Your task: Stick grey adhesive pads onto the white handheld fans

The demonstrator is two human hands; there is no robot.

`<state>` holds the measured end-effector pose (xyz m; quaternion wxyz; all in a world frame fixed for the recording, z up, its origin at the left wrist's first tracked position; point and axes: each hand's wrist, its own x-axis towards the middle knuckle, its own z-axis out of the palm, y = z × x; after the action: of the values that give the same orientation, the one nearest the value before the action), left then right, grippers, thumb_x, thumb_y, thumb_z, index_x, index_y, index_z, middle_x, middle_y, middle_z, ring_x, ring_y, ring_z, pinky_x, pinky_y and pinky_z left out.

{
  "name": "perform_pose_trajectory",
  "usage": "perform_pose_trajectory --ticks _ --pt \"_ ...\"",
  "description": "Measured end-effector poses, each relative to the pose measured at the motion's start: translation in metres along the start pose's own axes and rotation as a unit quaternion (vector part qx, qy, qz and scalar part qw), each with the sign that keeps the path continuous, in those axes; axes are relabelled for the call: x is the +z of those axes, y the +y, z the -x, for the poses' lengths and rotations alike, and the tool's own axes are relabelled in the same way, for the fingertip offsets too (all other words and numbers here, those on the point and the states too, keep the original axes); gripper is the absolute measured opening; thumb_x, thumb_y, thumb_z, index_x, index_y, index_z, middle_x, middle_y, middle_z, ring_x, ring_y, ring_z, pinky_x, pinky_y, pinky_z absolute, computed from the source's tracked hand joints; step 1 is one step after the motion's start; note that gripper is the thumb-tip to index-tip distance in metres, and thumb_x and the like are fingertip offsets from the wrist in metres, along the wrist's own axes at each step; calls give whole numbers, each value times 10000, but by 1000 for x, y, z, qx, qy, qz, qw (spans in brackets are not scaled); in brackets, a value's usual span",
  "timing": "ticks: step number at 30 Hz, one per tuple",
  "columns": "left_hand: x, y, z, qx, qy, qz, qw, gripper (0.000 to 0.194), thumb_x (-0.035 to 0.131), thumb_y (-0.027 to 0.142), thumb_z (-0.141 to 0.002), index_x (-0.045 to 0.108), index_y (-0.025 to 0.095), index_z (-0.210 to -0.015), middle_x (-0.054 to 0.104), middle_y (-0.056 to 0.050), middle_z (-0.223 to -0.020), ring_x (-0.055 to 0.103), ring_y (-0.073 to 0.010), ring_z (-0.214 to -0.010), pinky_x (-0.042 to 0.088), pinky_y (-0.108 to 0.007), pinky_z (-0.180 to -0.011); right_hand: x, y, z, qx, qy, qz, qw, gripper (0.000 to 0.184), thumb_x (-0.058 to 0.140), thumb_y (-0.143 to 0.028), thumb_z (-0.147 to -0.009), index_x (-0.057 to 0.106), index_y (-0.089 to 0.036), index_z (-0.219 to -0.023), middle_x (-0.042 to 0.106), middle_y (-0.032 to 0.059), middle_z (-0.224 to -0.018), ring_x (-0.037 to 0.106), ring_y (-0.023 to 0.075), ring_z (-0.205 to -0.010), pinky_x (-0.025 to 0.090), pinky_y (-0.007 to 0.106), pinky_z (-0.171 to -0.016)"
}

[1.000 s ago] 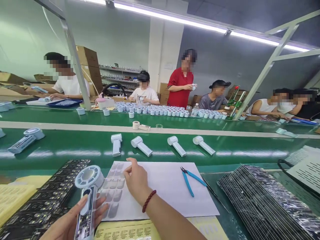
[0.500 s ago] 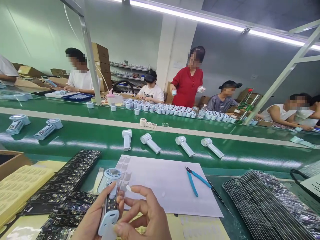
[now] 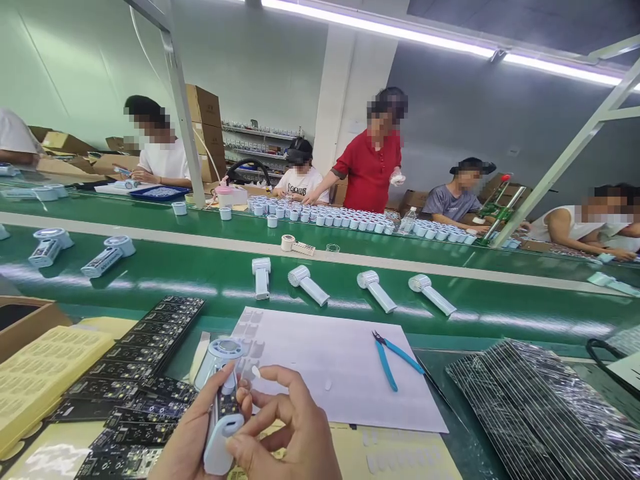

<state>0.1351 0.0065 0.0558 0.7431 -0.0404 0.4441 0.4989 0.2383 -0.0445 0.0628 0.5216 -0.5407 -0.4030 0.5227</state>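
My left hand (image 3: 187,440) is wrapped round a small white hand-held fan body (image 3: 223,407) with a round head and an open side showing a circuit board. My right hand (image 3: 285,433) is right beside it, the thumb pressed on the fan's lower end and the forefinger carrying a tiny clear sticker (image 3: 256,372) at its tip. Behind my hands lies a white backing sheet (image 3: 345,367) with several grey stickers at its left end.
Blue cutters (image 3: 387,357) lie on the sheet. Black circuit board panels (image 3: 145,373) and yellow sheets (image 3: 40,373) sit left, silver strips (image 3: 540,413) right. Several white fans (image 3: 307,285) lie on the green conveyor belt (image 3: 150,280). Other people work across it.
My right hand left the sticker sheet and came to the fan body with a sticker on the forefinger. The fan is now held lower and closer. The person in red reaches to the table.
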Motion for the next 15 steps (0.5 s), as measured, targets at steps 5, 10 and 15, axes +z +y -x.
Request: perform_pose_trajectory --ticks 5,10,15 --pt "4 -1 7 -9 6 12 1000 134 495 105 -977 599 130 -898 562 -24 -688 575 -96 -499 516 -172 -467 0 -2 0 0 1 2 1000 569 723 -159 -547 697 -221 -1112 808 18 -737 745 277 -1094 616 269 -659" --pt "6 -1 12 1 -6 12 1000 152 493 66 -960 606 128 -878 575 -33 -681 591 -108 -524 544 -189 -500 0 -2 -1 -9 0 6 1000 564 722 -131 -550 703 -229 -1105 808 19 -733 743 298 -1103 635 286 -657" --pt "16 -1 25 23 5 11 1000 176 545 70 -946 608 159 -808 557 3 -626 569 -93 -496 544 -183 -484 1 5 1 -39 -13 39 998 615 725 -112 -581 690 -234 -1183 816 21 -777 735 319 -1119 634 303 -660"
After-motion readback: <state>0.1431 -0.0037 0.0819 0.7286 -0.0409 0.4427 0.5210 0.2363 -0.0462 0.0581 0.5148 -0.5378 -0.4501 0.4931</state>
